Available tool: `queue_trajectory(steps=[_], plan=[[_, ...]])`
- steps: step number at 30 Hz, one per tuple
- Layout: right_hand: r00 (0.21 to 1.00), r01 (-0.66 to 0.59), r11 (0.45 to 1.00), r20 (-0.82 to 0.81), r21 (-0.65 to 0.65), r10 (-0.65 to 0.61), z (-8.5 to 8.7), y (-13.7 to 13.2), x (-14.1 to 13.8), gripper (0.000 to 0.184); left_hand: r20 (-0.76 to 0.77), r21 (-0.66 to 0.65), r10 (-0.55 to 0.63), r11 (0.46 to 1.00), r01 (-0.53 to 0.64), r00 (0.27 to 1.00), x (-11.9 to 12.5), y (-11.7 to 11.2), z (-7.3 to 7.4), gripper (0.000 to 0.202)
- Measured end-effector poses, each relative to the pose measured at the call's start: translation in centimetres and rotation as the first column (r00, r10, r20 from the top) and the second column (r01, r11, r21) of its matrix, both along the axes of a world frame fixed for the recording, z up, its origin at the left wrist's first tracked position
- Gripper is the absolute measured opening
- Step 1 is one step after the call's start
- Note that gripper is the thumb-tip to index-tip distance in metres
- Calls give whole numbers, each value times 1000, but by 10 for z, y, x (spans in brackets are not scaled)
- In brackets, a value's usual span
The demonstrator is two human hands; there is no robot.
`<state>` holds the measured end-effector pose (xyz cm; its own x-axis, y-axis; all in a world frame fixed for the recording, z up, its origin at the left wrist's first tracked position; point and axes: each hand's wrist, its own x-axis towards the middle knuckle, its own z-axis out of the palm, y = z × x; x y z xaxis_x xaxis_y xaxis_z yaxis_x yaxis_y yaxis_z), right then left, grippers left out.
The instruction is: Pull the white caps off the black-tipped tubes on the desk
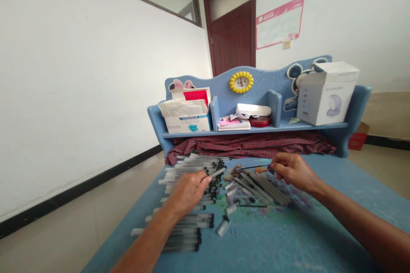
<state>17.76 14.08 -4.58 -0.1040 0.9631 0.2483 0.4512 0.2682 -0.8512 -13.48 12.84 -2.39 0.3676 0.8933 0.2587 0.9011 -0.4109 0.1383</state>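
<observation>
My left hand (188, 191) is closed in a pinch on a clear pen barrel (218, 172), held just above a big pile of assembled pens (192, 204) on the left of the blue desk (288, 239). My right hand (293, 170) is closed on a thin dark pen refill (253, 167) that points left towards the barrel. Below the right hand lies a smaller heap of empty barrels (262, 187). A few loose caps (224, 225) lie between the two heaps.
A blue shelf (256, 130) stands at the desk's back with a mask box (187, 121), papers, a red tin, a yellow clock (241, 82) and a white carton (326, 94). A red checked cloth (250, 144) lies under it. White wall left, brown door behind.
</observation>
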Motion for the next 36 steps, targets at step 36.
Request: queue_trajectory(steps=[36], plan=[[633,-521,848,711,98,307,46,-46,-35,27,94,-337,-207,914,227,974,38,-50,40,25]])
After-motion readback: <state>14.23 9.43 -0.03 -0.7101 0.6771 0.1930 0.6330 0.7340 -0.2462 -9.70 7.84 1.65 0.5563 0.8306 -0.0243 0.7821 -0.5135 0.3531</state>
